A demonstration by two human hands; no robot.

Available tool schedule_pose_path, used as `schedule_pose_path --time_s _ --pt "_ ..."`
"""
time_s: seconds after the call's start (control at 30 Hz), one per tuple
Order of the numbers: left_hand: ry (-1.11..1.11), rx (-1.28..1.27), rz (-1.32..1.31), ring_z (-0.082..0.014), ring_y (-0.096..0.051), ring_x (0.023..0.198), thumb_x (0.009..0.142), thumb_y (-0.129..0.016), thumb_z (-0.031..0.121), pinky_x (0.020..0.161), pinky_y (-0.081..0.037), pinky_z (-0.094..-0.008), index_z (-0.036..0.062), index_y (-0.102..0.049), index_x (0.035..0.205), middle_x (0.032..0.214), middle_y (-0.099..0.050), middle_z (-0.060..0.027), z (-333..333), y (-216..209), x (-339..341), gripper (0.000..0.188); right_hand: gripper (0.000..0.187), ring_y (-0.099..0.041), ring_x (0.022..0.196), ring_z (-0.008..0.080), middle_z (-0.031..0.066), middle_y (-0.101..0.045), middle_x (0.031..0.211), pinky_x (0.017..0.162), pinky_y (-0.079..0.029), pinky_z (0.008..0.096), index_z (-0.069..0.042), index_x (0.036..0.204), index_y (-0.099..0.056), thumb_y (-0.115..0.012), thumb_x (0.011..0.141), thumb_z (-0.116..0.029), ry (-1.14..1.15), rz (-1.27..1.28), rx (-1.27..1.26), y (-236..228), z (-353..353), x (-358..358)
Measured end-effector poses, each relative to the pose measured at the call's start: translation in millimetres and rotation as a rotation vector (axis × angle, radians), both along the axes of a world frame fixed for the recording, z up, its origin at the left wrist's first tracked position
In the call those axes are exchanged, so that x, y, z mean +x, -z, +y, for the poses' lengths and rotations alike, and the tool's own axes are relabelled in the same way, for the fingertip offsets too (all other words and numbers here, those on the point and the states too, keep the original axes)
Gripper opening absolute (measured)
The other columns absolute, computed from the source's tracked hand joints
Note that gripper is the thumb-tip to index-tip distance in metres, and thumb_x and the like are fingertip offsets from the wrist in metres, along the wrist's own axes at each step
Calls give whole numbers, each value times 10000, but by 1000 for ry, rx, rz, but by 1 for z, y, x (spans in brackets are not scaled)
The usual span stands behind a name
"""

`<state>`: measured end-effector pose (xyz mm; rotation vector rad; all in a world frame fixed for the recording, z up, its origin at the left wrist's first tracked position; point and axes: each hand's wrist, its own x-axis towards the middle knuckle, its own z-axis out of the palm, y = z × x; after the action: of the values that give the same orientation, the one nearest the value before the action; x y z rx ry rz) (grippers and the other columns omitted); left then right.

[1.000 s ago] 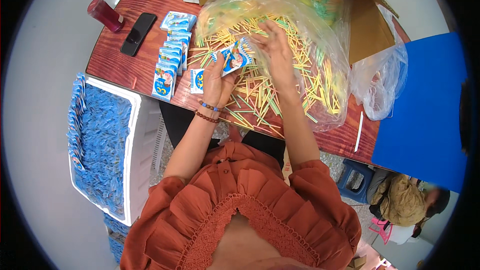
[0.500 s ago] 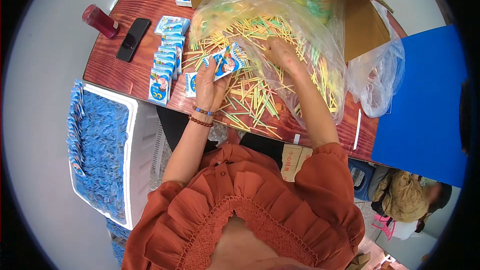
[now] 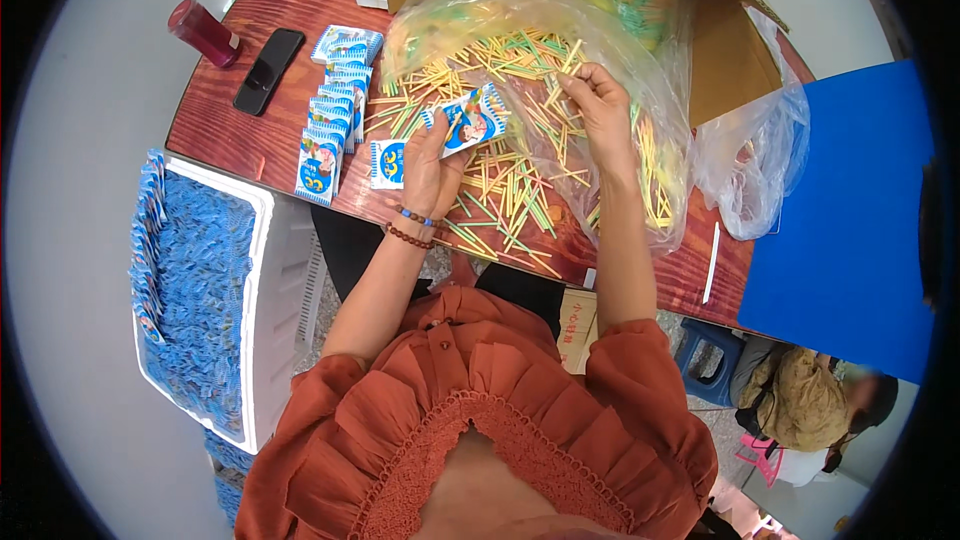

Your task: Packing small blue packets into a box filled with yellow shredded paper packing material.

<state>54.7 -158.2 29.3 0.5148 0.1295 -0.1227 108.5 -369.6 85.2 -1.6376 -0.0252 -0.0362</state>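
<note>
My left hand (image 3: 434, 172) is closed on a small blue and white packet (image 3: 476, 120) with a cartoon figure on it, tilted up over the table. A pinch of thin yellow sticks (image 3: 553, 96) is between the thumb and fingers of my right hand (image 3: 603, 112), raised over the pile. Beneath both hands, loose yellow, green and pink sticks (image 3: 515, 190) spread across the table and out of a clear plastic bag (image 3: 655, 50). Another blue and white packet (image 3: 387, 164) lies flat beside my left hand.
A row of overlapping packets (image 3: 328, 125) lies left of the sticks, near a black phone (image 3: 268, 72) and a red-filled bottle (image 3: 204, 33). Behind stands a cardboard box (image 3: 735, 60). A white crate (image 3: 257, 310) full of blue packets is lower left; a blue panel (image 3: 840, 210) is right.
My right hand has lifted from the pile and moved slightly right, now with sticks in its fingers. My left hand and its packet have shifted a little right and up.
</note>
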Motion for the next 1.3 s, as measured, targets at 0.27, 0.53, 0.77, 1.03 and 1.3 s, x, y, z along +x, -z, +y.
schedule_pose_path --time_s 0.27,0.53,0.77,1.03,1.3 --pt "-1 -5 -47 -203 -622 1021 982 -521 252 926 -498 -380 -6 -569 1121 1120 -636 -109 -2 -10 -1 297 51 -559 711 39 -3 -635 809 635 -432 186 -38 886 -598 -644 877 -57 118 -241 438 -6 70 -34" --pt "-25 -21 -57 -197 -618 1027 984 -518 251 927 -492 -377 0 -567 1135 1137 -630 -105 0 -12 -2 298 58 -573 731 42 -1 -639 829 664 -451 187 -30 908 -603 -648 875 -45 118 -322 435 -7 85 -38" --pt "7 -147 -62 -203 -598 1072 989 -501 245 930 -486 -368 17 -546 1196 1158 -628 -92 7 3 4 311 304 -549 1016 105 43 -604 1116 855 -447 233 -2 1187 -602 -636 895 -81 -14 -419 -109 16 81 -23" --pt "3 -221 -91 -200 -580 1106 982 -513 226 949 -477 -379 41 -531 1236 1195 -612 -77 -6 -6 17 315 316 -574 922 85 27 -615 1061 821 -466 228 -6 1240 -560 -570 942 -111 -138 -214 78 -8 65 -28" --pt "109 -94 -128 -166 -595 1066 947 -574 168 920 -479 -365 36 -539 1238 1169 -623 -60 -23 -19 16 322 264 -577 816 56 26 -654 937 717 -459 197 -3 1149 -612 -617 886 -17 -61 -247 159 -34 45 -26"
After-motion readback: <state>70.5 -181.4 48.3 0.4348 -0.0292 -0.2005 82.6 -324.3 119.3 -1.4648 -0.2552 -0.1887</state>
